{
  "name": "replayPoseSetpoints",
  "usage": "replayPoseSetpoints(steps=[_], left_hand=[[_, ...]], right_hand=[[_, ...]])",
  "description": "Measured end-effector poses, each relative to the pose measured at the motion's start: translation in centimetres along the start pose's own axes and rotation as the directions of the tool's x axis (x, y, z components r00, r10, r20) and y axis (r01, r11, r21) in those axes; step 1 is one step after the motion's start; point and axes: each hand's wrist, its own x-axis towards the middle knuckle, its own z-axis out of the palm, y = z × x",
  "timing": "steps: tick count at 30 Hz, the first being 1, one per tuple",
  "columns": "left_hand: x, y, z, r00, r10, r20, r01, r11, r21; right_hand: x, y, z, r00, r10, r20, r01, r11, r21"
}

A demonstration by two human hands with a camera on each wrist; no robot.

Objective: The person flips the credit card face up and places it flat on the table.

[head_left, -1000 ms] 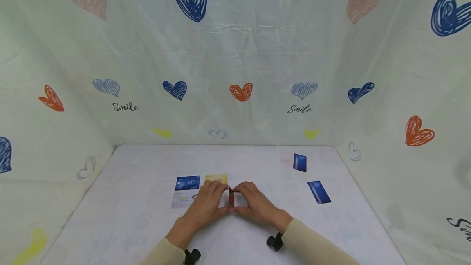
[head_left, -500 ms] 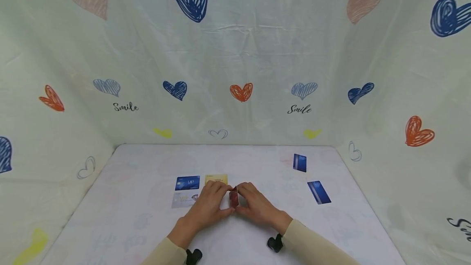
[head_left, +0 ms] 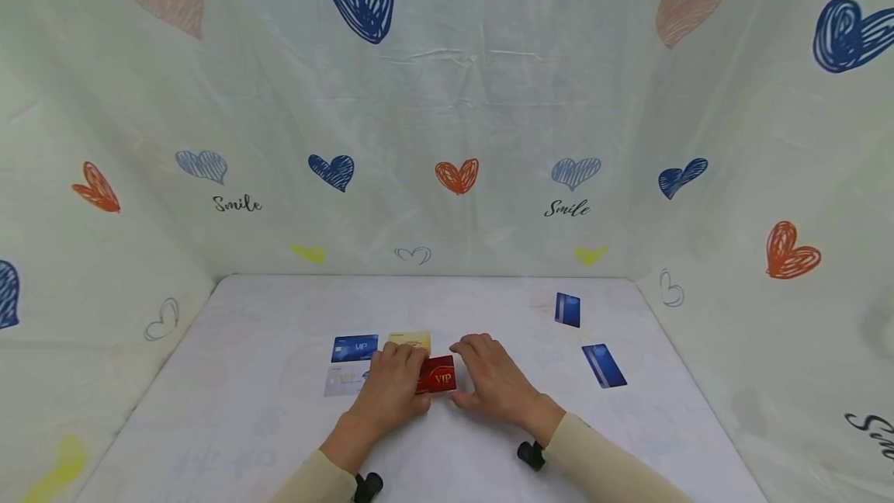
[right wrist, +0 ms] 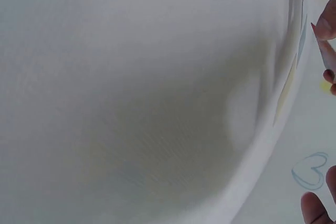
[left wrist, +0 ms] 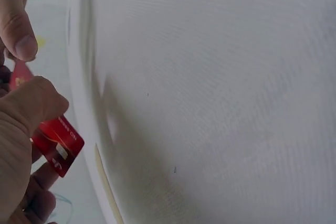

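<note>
From where I stand, the red card (head_left: 438, 375) near the middle looks like thin, smooth plastic with a glossy face and metallic-looking pale lettering. To its left, the blue VIP card (head_left: 355, 348) appears smooth and plastic; the pale card (head_left: 342, 383) nearer than it has a soft silvery look, and the gold card (head_left: 410, 338) a yellow metallic tint. At right, two blue cards (head_left: 604, 365) look like smooth plastic, each with a greyish stripe. The white surface (head_left: 279, 441) is matt, with faint fine ribbing. Behind hangs a thin, creased curtain (head_left: 433, 84) with a slight sheen, cloth or plastic, I cannot tell. The beige sleeves (head_left: 608, 456) are matt cloth.
</note>
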Motion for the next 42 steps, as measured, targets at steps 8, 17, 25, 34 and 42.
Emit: replayPoseSetpoints(steps=[8, 17, 25, 34, 42], left_hand=[[0.0, -0.1, 0.4, 1.0, -0.004, 0.012, 0.003, 0.999, 0.047], [-0.2, -0.2, 0.3, 1.0, 0.005, 0.025, -0.006, 0.999, 0.053], [-0.7, -1.1, 0.0, 0.999, -0.036, 0.036, 0.032, 0.995, 0.094], [-0.7, -1.4, 0.3, 0.996, -0.053, 0.071, 0.044, 0.992, 0.121], [-0.8, -1.4, 0.5, 0.992, -0.073, 0.105, 0.059, 0.99, 0.126]], right_hand=[[0.5, -0.6, 0.1, 0.995, -0.097, -0.023, 0.09, 0.977, -0.194], [0.6, -0.6, 0.4, 0.996, -0.087, -0.005, 0.084, 0.974, -0.209], [0.7, -0.2, 1.1, 0.998, -0.016, 0.065, 0.027, 0.986, -0.167], [1.0, 0.0, 1.7, 0.993, 0.001, 0.12, 0.015, 0.991, -0.131], [1.2, -0.2, 2.1, 0.984, 0.025, 0.178, 0.0, 0.991, -0.137]])
